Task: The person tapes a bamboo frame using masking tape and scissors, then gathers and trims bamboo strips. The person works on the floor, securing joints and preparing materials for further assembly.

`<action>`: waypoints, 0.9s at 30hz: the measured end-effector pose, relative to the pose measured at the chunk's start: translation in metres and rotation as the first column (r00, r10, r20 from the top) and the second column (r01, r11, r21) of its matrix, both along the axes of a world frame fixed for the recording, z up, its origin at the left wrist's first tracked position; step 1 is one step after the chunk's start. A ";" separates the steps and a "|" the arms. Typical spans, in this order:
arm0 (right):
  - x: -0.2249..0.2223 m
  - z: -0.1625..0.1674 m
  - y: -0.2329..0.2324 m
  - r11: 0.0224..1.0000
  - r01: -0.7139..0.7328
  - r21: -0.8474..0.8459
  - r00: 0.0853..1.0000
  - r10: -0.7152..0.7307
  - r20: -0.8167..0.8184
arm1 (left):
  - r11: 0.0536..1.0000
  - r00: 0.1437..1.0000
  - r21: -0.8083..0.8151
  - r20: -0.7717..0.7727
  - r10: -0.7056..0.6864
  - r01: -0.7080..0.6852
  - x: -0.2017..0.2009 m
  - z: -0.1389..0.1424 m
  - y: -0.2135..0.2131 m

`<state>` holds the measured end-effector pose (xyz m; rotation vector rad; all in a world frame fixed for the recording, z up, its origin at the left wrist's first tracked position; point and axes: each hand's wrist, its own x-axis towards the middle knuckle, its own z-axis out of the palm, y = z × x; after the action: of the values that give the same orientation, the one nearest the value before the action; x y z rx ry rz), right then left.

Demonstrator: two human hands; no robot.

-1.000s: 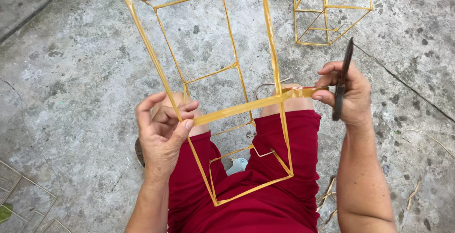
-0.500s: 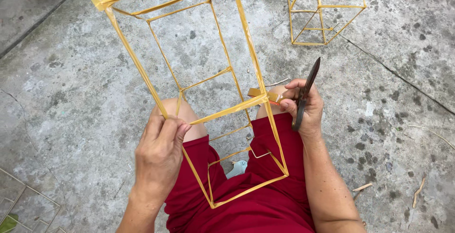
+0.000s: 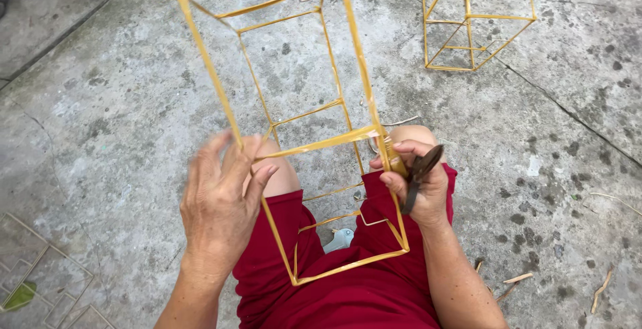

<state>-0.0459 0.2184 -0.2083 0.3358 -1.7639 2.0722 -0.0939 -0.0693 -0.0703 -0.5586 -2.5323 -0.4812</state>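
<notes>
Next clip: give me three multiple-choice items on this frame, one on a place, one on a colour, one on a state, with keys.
1. Where does the second frame stand?
A. On the concrete, upper right
B. On the person's lap
C. In the left hand

2. What colour are the shorts?
A. Blue
B. Red
C. Grey

3. How is the dark tool held?
A. Lying loose on the ground
B. Gripped in the left hand
C. Gripped in the right hand, beside the near frame's strip

Key:
1 A: it stands apart on the concrete, away from both hands.
2 B: the cloth over the lap is red.
3 C: the right hand closes round it and the near frame, while the left hand touches the frame's other side.
</notes>
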 end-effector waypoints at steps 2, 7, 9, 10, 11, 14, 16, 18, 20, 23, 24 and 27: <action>0.000 0.006 -0.005 1.000 0.014 0.021 1.000 -0.015 0.004 | 0.998 0.990 0.042 -0.131 -0.045 0.051 0.000 0.010 0.007; 0.004 0.015 -0.012 0.999 -0.032 0.023 0.999 0.032 -0.013 | 0.889 0.897 0.123 -0.036 -0.440 0.441 -0.011 0.006 0.058; 0.009 0.016 -0.009 0.998 -0.009 0.068 1.000 0.009 0.001 | 0.865 0.872 0.114 -0.052 -0.486 0.489 -0.019 -0.004 0.081; 0.010 0.016 -0.006 0.996 0.001 0.090 1.000 -0.001 0.003 | 0.883 0.883 0.043 0.034 -0.469 0.468 -0.023 -0.009 0.094; 0.010 0.016 -0.002 0.993 0.018 0.120 0.999 -0.023 0.035 | 0.893 0.888 -0.029 0.123 -0.443 0.450 -0.027 -0.014 0.104; 0.010 0.015 0.019 0.981 0.063 0.184 0.992 -0.082 0.095 | 0.894 0.892 -0.095 0.170 -0.418 0.437 -0.029 -0.023 0.114; 0.005 0.013 0.031 0.978 0.102 0.184 0.990 -0.118 0.080 | 0.888 0.883 -0.048 0.146 -0.447 0.457 -0.030 -0.025 0.114; -0.001 0.010 0.035 0.990 0.124 0.075 0.988 -0.130 0.088 | 0.879 0.869 0.041 0.136 -0.476 0.475 -0.033 -0.026 0.111; -0.004 0.006 0.032 0.992 0.128 -0.009 0.988 -0.127 0.091 | 0.875 0.859 0.072 0.170 -0.484 0.479 -0.034 -0.027 0.111; -0.003 0.002 0.020 0.992 0.123 -0.026 0.991 -0.121 0.058 | 0.859 0.849 0.112 0.135 -0.511 0.500 -0.035 -0.028 0.116; -0.001 0.001 0.017 0.991 0.130 0.020 0.991 -0.130 0.038 | 0.853 0.847 0.124 0.112 -0.520 0.507 -0.036 -0.029 0.117; 0.004 0.004 0.013 0.990 0.141 -0.025 0.990 -0.141 0.006 | 0.878 0.876 -0.029 0.087 -0.475 0.478 -0.039 -0.027 0.114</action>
<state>-0.0420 0.2312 -0.2042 0.1939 -1.7101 1.9954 -0.1334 0.0447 -0.0971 -1.2211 -2.4717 -0.6225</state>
